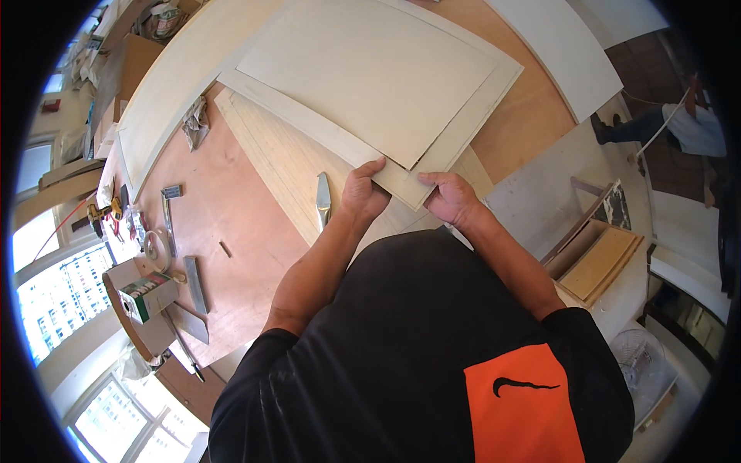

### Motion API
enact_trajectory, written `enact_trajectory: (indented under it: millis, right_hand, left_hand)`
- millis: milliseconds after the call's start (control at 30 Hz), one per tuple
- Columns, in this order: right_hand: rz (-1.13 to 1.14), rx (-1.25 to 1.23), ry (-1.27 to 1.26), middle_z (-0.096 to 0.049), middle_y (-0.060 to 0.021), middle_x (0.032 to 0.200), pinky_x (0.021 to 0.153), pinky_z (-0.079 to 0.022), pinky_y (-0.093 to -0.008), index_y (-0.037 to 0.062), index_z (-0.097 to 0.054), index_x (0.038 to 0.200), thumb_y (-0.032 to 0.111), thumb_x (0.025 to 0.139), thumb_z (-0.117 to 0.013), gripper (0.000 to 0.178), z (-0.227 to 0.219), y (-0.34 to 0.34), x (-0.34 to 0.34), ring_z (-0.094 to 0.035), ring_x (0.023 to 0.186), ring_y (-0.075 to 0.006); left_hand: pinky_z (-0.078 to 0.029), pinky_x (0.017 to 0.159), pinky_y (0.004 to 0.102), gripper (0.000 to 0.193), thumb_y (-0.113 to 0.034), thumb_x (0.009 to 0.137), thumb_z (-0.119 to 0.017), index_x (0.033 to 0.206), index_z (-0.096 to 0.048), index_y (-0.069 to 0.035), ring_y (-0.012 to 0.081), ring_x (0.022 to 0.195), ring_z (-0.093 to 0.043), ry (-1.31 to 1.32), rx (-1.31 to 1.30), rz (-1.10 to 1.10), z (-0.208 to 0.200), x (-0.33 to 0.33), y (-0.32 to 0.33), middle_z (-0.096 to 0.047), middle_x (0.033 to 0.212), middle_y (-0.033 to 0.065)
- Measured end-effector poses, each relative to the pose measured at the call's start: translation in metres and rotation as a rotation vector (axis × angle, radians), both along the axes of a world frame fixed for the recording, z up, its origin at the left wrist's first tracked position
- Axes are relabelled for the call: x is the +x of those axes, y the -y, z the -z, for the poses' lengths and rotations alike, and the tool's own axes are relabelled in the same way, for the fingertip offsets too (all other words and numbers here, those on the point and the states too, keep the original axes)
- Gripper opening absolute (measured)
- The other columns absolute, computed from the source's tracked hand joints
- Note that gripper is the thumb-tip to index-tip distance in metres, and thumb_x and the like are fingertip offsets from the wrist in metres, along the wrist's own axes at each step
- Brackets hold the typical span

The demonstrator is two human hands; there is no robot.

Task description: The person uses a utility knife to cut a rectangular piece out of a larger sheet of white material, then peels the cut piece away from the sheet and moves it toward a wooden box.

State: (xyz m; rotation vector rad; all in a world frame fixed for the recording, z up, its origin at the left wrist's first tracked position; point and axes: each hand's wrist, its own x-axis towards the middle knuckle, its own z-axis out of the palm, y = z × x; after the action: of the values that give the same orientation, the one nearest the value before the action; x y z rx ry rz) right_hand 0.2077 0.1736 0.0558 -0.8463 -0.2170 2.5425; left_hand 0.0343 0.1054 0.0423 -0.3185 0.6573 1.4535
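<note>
A large off-white framed panel (370, 73) lies tilted across the work surface, one corner pointing toward me. My left hand (365, 193) grips the edge left of that corner, thumb on top and fingers curled underneath. On the other side of the corner my right hand (450, 199) holds the edge the same way. The fingers beneath the panel are mostly hidden. A dark gap runs along part of the inner rectangle's border. Beside my left forearm lies a flat metal blade tool (323, 199), over a pale wood-grain board (270, 158) under the panel.
Long pale panels (544, 54) flank the work at left and right. On the reddish-brown table (247, 224) lie a metal bar (196, 284), a hammer (168, 212), a box (148, 297) and a cordless drill (104, 216). Another person (664, 127) stands at far right, near a wooden drawer (598, 262).
</note>
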Motion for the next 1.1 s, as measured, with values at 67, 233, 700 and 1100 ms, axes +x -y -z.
enact_trajectory:
  millis: [67, 233, 700, 1100]
  right_hand:
    - [-0.001, -0.031, -0.012, -0.052, -0.0187, 0.139, 0.116, -0.037, -0.0466, -0.0086, -0.042, 0.138, -0.002, 0.088, -0.056, 0.052, 0.0, 0.0, -0.001, -0.051, 0.129, -0.0338]
    - [-0.021, -0.109, -0.088, -0.053, -0.0203, 0.137, 0.116, -0.036, -0.0474, -0.0095, -0.045, 0.135, -0.004, 0.085, -0.053, 0.051, -0.002, -0.001, 0.0, -0.051, 0.129, -0.0344]
    - [-0.082, -0.052, -0.208, -0.053, -0.0209, 0.136, 0.116, -0.035, -0.0466, -0.0112, -0.046, 0.133, -0.008, 0.082, -0.049, 0.051, 0.004, 0.001, -0.006, -0.051, 0.129, -0.0342]
    - [-0.197, -0.052, 0.037, -0.056, -0.019, 0.133, 0.109, -0.04, -0.0469, -0.0084, -0.047, 0.134, -0.006, 0.081, -0.051, 0.053, 0.039, 0.017, -0.012, -0.053, 0.126, -0.0335]
  left_hand:
    - [-0.038, 0.113, 0.0488, 0.042, -0.011, 0.094, -0.055, 0.13, -0.049, 0.009, 0.035, 0.128, -0.051, -0.015, 0.004, 0.01, 0.001, -0.002, 0.001, -0.055, 0.135, 0.0205]
    - [-0.043, 0.105, 0.048, 0.044, -0.017, 0.093, -0.061, 0.127, -0.051, 0.009, 0.033, 0.122, -0.054, -0.245, -0.111, 0.106, -0.032, -0.012, 0.01, -0.056, 0.131, 0.0181]
    - [-0.041, 0.052, 0.0294, 0.02, -0.016, 0.091, -0.064, 0.104, -0.066, -0.001, 0.0122, 0.058, -0.052, -0.773, -0.286, 0.376, -0.083, -0.02, 0.016, -0.058, 0.068, 0.0016]
    - [-0.039, 0.048, 0.0297, 0.008, -0.008, 0.086, -0.066, 0.087, -0.058, -0.007, 0.0145, 0.054, -0.05, -0.555, -0.318, 0.187, -0.04, -0.015, 0.007, -0.055, 0.069, 0.0036]
